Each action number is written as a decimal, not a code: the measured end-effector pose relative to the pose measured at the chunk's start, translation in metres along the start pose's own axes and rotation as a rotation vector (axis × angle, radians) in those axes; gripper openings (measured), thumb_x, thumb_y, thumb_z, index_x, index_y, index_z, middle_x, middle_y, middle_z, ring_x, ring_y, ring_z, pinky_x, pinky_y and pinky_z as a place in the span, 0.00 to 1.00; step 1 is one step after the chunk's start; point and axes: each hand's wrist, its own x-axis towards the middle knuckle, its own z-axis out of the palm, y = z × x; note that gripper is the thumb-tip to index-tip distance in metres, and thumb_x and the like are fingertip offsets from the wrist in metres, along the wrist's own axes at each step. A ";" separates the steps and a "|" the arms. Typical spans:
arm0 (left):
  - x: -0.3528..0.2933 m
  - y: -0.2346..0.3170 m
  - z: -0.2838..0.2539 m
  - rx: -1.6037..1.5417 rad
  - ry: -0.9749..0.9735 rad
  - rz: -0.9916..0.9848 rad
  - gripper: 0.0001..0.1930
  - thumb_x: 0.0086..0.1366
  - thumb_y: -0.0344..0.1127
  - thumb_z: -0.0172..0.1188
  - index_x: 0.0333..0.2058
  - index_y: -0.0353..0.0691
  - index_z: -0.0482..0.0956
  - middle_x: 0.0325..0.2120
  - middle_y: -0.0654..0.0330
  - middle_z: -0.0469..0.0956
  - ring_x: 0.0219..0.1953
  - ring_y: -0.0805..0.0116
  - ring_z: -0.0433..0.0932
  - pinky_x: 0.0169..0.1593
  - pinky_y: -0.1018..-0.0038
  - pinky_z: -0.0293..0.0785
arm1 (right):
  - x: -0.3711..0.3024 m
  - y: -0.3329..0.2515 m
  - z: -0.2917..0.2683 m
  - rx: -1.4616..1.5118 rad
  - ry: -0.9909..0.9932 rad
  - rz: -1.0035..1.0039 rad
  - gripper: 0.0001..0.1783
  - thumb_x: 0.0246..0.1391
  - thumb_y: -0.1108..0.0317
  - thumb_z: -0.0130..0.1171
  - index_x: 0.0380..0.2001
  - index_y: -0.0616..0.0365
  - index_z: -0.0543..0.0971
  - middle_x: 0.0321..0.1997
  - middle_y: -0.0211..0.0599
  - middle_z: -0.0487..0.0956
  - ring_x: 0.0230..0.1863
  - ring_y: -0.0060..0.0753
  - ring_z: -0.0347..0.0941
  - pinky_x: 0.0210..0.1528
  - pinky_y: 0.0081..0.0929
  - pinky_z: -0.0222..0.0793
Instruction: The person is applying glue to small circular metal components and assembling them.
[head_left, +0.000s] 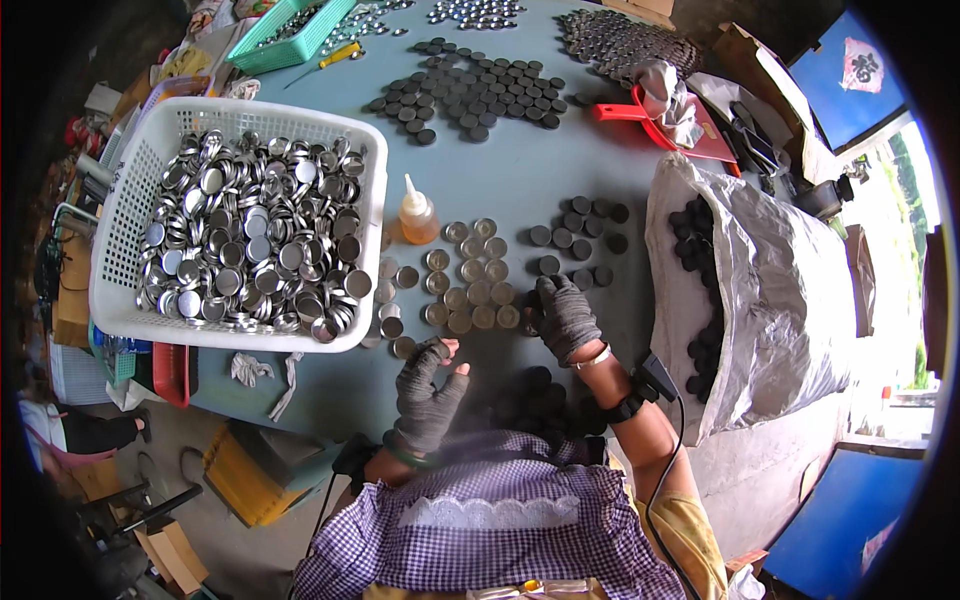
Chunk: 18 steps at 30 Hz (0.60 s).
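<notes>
My left hand (430,392), in a grey fingerless glove, hovers over the near part of the table. Its thumb and forefinger are apart, with nothing visible between them. My right hand (565,318), gloved the same way, is closed, its fingers curled downward beside the black discs (581,249); what the fingertips hold, if anything, is hidden. Just left of it, shallow round metal caps (482,293) lie in rows. A squeeze bottle (418,214) of amber liquid with a white nozzle stands behind these rows. More black discs (535,395) lie in a dark pile between my forearms.
A white plastic basket (375,190) heaped with metal caps stands at the left. On the right lies a silvery sack (775,290) of black discs. Farther back are grouped dark discs (480,90), a yellow screwdriver (340,55), a green basket (300,45) and a red dustpan (705,135).
</notes>
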 end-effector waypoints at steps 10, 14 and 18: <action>-0.033 0.006 -0.038 0.105 -0.405 -0.091 0.14 0.52 0.23 0.66 0.39 0.35 0.79 0.35 0.58 0.77 0.34 0.69 0.77 0.41 0.74 0.75 | 0.027 0.012 -0.008 -0.183 -0.173 0.171 0.17 0.46 0.63 0.64 0.41 0.56 0.76 0.45 0.50 0.74 0.45 0.53 0.74 0.46 0.45 0.71; -0.043 0.015 -0.037 0.282 -0.560 -0.032 0.17 0.51 0.33 0.68 0.41 0.40 0.79 0.41 0.57 0.77 0.44 0.60 0.77 0.47 0.68 0.75 | 0.024 0.032 -0.024 -0.042 -0.100 0.227 0.23 0.46 0.62 0.65 0.47 0.54 0.75 0.48 0.49 0.74 0.47 0.52 0.73 0.48 0.45 0.71; -0.055 0.016 -0.026 0.443 -0.582 0.003 0.22 0.51 0.41 0.69 0.45 0.42 0.77 0.45 0.56 0.75 0.49 0.56 0.75 0.51 0.62 0.73 | -0.013 0.015 -0.021 -0.087 0.201 0.081 0.25 0.47 0.63 0.64 0.50 0.54 0.74 0.48 0.47 0.75 0.46 0.52 0.73 0.47 0.44 0.71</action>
